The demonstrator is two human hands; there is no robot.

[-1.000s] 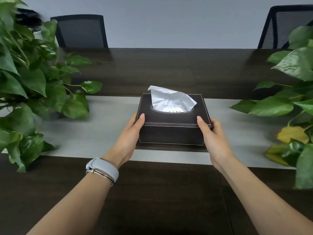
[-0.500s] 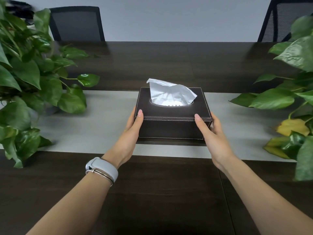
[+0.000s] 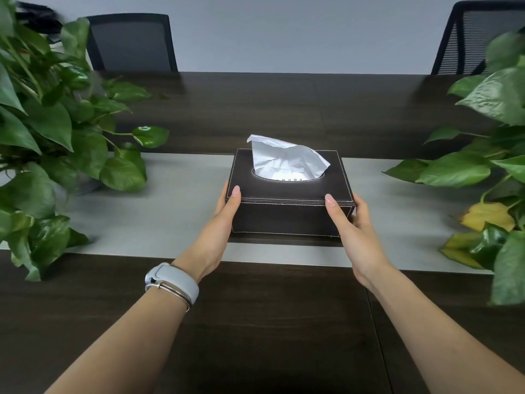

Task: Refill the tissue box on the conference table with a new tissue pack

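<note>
A dark brown leather tissue box (image 3: 287,214) with white stitching stands on the grey centre strip of the conference table (image 3: 159,223). A white tissue (image 3: 284,160) sticks up out of the oval opening in its lid. My left hand (image 3: 218,226) grips the box's left end, thumb resting on the lid edge. My right hand (image 3: 355,231) grips the right end the same way. The fingers of both hands are hidden behind the box's sides. No separate tissue pack is in view.
Leafy green plants crowd both sides: one at the left (image 3: 48,143), one at the right (image 3: 491,172) with yellowed leaves. Two black mesh chairs (image 3: 130,42) (image 3: 480,38) stand beyond the far edge. Dark wood tabletop (image 3: 270,322) lies below my forearms.
Both hands keep the same grip on the box ends. The box sits slightly higher in the picture than 1.0 s ago, and the whole scene shifted with it.
</note>
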